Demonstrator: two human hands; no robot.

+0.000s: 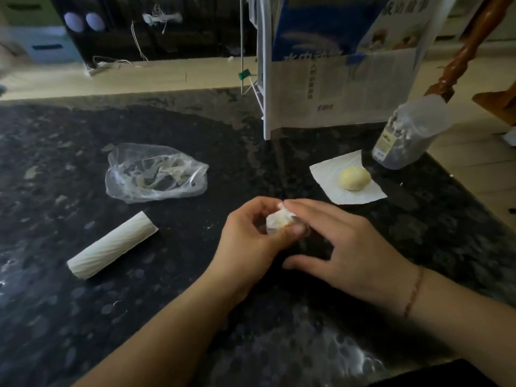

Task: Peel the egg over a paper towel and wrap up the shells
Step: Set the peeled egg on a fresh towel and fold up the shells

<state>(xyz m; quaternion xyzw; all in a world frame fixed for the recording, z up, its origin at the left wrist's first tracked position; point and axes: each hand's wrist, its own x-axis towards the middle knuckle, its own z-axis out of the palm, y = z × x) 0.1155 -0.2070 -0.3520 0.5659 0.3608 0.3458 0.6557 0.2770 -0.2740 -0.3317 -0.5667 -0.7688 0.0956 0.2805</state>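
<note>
Paper-towel bundle (276, 222) between both hands' grip.

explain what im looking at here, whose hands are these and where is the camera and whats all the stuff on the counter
There is no machine here. A person wears one camera on their head, looking forward and down, so the two bare arms coming in from the bottom are their own.

The left hand and the right hand meet in the middle and together pinch a small crumpled wad of paper towel. What is inside it cannot be seen.

On the dark stone counter lie:
- a peeled egg resting on a flat paper towel sheet, to the right
- an empty-looking clear plastic bag, to the left
- a paper towel roll lying on its side, nearer the person
- a clear plastic jar standing behind the egg

A newspaper hangs over a white rack at the back.
</note>
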